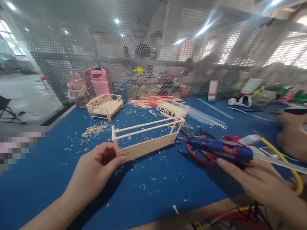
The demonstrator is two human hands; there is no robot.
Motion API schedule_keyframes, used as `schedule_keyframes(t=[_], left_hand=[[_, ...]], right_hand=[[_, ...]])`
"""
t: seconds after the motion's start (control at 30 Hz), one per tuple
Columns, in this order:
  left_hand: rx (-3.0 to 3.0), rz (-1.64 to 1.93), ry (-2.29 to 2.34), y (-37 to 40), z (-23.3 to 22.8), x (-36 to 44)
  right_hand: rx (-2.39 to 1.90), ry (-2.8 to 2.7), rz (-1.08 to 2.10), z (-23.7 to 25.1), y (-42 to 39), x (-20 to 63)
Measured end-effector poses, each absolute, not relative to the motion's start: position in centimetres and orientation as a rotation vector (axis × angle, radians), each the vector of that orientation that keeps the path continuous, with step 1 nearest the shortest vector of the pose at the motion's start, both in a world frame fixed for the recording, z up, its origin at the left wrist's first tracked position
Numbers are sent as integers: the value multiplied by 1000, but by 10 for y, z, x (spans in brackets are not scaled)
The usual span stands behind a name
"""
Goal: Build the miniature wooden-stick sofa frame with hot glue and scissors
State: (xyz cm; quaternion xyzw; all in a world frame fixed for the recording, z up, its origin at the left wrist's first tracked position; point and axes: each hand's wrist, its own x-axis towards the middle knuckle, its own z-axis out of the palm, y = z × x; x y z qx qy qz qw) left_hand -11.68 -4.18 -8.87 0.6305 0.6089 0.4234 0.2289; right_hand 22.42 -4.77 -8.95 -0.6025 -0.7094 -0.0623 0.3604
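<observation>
My left hand (96, 169) grips the near end of a small wooden-stick frame (146, 137), a box of thin rails held just above the blue table (148, 188). My right hand (261, 185) holds a blue glue gun (220, 149) with a yellow cord (287, 163); its nozzle points left at the frame's right end. Red-handled scissors (201, 156) lie on the table under the gun.
A finished stick bed (105, 106) and another stick piece (172, 109) stand further back. Clear glue sticks (206, 116), wood chips (94, 130), a pink bottle (99, 81) and a mesh screen (153, 48) with people behind it. Another person's hand (291, 134) rests at right.
</observation>
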Motion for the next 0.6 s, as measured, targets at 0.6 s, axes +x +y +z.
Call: schedule_keyframes(t=[0.6], left_hand=[[2002, 1141, 1797, -42, -88, -118]], right_hand=[[-1405, -1938, -196, -90, -34, 215]])
